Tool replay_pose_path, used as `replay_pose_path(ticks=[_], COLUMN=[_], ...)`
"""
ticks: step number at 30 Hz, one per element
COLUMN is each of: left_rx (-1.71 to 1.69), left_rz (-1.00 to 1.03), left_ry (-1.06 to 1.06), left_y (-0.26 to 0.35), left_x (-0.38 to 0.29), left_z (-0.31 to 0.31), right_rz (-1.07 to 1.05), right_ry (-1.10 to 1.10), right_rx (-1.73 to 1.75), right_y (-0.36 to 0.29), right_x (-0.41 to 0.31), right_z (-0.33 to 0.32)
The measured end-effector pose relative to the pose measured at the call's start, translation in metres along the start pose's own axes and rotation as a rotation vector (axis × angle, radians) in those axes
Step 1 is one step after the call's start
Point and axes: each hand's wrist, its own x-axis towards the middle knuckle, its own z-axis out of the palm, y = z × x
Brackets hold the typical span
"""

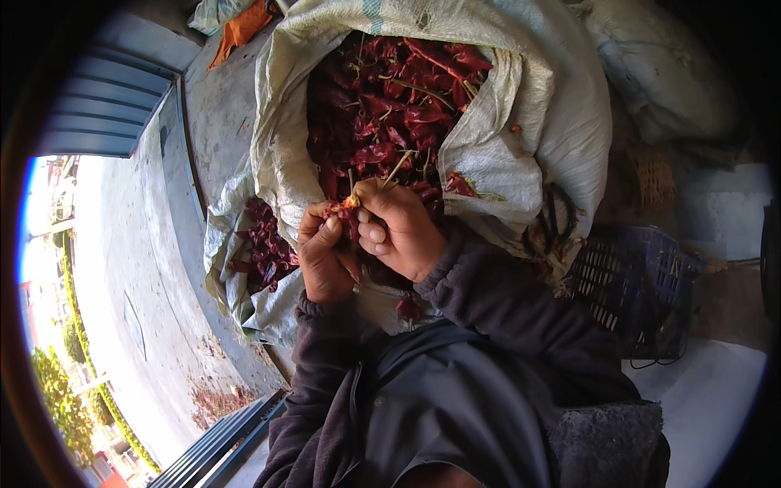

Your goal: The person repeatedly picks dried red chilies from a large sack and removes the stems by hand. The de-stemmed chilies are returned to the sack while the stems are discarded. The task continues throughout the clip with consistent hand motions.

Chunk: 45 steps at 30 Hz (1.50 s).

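Observation:
My left hand [324,259] pinches a dried red chili pepper [349,215] between thumb and fingers. At the pepper's pale stem end, my right hand [399,229] grips with thumb and curled forefinger, and a thin dry stem [399,166] sticks up from it. Both hands meet over the near edge of a large white woven sack [567,116] with its mouth rolled back. Inside lie many dried red chilies [390,110], some with stems on. To the left, a smaller woven sack [229,244] holds more red chilies [268,244], mostly without visible stems.
A dark blue plastic crate [640,287] stands at the right. Behind it leans another full sack [665,73]. A looped black object [558,213] hangs on the big sack's side. Chili scraps [219,399] litter the concrete floor [131,274] by a blue metal door [107,100].

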Motion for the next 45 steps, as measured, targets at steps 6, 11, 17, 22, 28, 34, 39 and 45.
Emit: replay_pose_path(ticks=[6, 11, 17, 22, 28, 34, 39, 45], left_rx=[0.02, 0.297, 0.448, 0.571, 0.889, 0.665, 0.756, 0.611], left_rz=[-0.05, -0.083, -0.185, -0.024, -0.005, 0.068, 0.046, -0.255], left_ry=[-0.031, 0.016, 0.265, 0.501, 0.628, 0.286, -0.019, -0.368], left_y=[0.022, 0.049, 0.036, -0.007, -0.032, 0.001, 0.054, 0.066], left_x=[0.0, 0.055, 0.158, 0.221, 0.26, 0.175, 0.095, 0.053], left_z=[0.01, 0.019, 0.014, 0.009, -0.004, 0.014, 0.046, 0.061], right_rz=[-0.133, -0.014, -0.064, -0.043, 0.0, -0.027, -0.215, -0.577], right_ry=[-0.052, 0.067, 0.018, -0.018, 0.104, 0.122, 0.28, 0.192], right_rx=[-0.082, -0.251, -0.292, -0.257, -0.58, -0.573, -1.124, -1.668], right_y=[-0.034, -0.033, -0.033, -0.035, -0.036, -0.035, -0.043, -0.042], right_x=[0.005, 0.0, 0.0, 0.001, -0.001, -0.004, -0.013, -0.022], right_z=[-0.007, -0.023, -0.041, -0.037, -0.031, -0.025, -0.017, -0.002])
